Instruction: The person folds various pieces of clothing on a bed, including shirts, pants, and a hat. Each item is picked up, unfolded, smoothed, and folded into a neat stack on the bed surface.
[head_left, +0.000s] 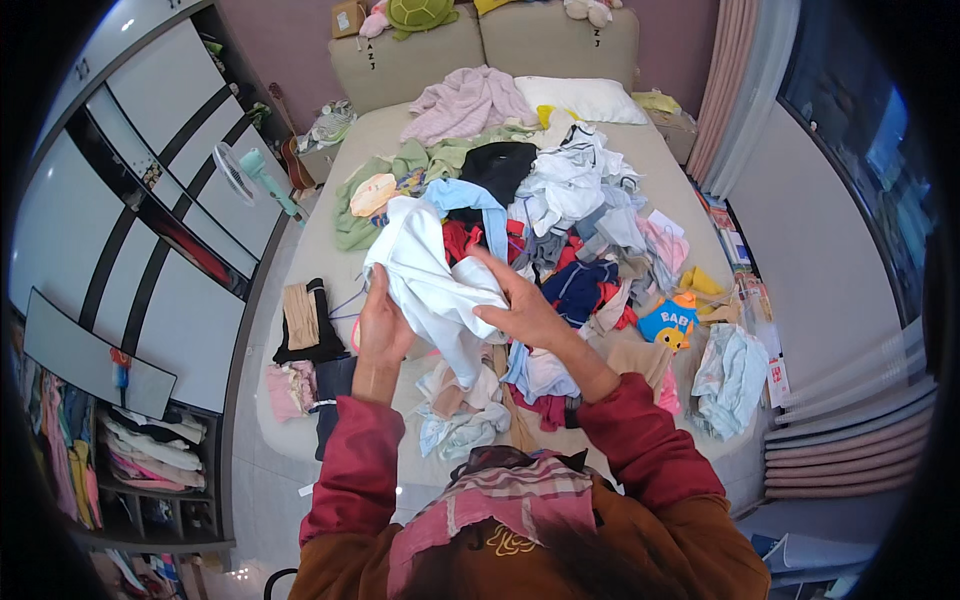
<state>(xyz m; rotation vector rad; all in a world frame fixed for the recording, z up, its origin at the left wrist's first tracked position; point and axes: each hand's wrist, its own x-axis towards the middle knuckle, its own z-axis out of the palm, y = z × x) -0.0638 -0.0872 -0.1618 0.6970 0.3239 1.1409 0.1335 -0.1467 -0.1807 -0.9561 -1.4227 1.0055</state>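
A white garment (427, 277) hangs bunched and twisted between my two hands, above the bed. My left hand (384, 319) grips its left side, thumb up along the cloth. On the right, my right hand (517, 300) pinches a gathered part of it between thumb and fingers. Behind it a heap of mixed clothes spreads over the bed: a light blue piece (469, 196), a black garment (499, 169), red cloth (459, 240) and a navy garment (577, 289). Pale crumpled clothes (465, 420) lie below the white garment.
Folded clothes (300, 322) lie along the left edge of the bed (304, 255). A white pillow (581, 99) and a pink blanket (469, 101) are near the headboard. A mint-green fan (262, 172) and a wardrobe (172, 225) stand left; curtains (847, 457) hang right.
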